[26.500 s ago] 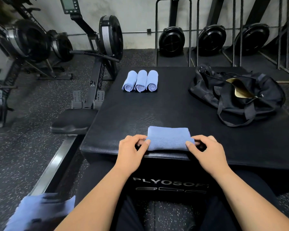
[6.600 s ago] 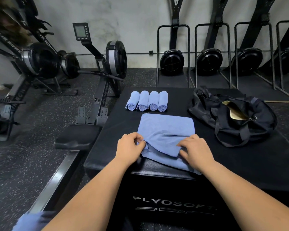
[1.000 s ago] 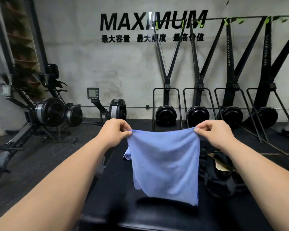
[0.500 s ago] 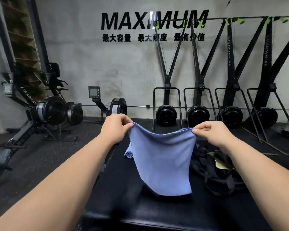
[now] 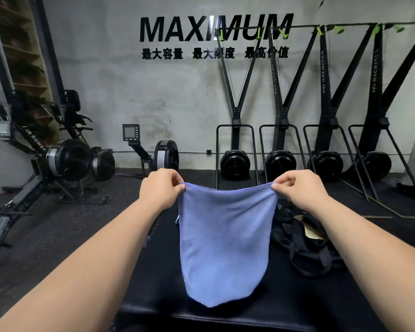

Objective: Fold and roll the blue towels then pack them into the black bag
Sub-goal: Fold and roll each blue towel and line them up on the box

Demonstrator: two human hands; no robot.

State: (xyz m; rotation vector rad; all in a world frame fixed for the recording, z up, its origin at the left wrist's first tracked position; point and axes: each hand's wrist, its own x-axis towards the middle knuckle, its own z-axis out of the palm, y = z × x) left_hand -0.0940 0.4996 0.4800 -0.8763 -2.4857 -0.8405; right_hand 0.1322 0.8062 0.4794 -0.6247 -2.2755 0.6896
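Note:
A blue towel (image 5: 223,245) hangs in the air over the black padded box (image 5: 153,271). My left hand (image 5: 162,188) pinches its top left corner and my right hand (image 5: 300,189) pinches its top right corner. The towel's top edge sags between my hands and its lower end reaches down near the box top. The black bag (image 5: 302,243) lies open on the box to the right, partly behind my right forearm, with a gold lining showing. Of the rolled towels only a sliver of blue (image 5: 177,220) shows behind the hanging towel's left edge.
Rowing machines (image 5: 65,161) stand on the floor at the left and behind the box (image 5: 163,156). Several ski machines (image 5: 280,161) line the back wall under the black lettering. Dark rubber floor surrounds the box.
In the last second my hands have come closer together and lower, so the taut top edge now sags and the towel hangs narrower. Earlier the towel lay flat on the box.

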